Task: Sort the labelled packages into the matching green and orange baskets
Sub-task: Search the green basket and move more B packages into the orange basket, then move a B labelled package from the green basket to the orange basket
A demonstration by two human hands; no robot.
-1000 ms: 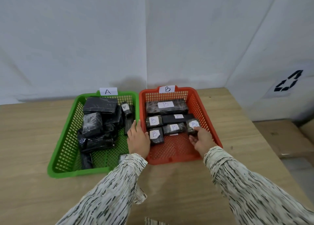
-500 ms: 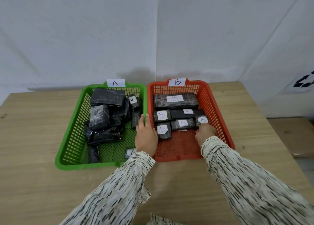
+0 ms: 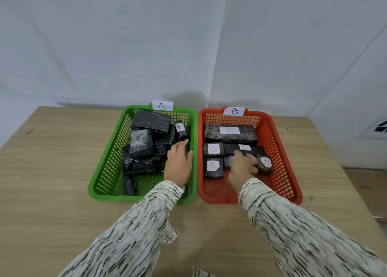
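Observation:
A green basket tagged A holds several black wrapped packages; one shows an A label. Beside it to the right, the orange basket tagged B holds a large B package, a long one, two small ones at its left and one at its right. My left hand rests with straight fingers on the packages in the green basket's right half. My right hand lies over a small black package mid-basket, fingers curled on it; its label is hidden.
Both baskets stand on a wooden table against white walls. The table's right edge runs close to the orange basket, with floor and cardboard beyond. A scrap of patterned cloth shows at the bottom edge.
My right hand left the small B package at the right and moved left onto the middle package. My left hand shifted from the basket divide into the green basket. The view panned.

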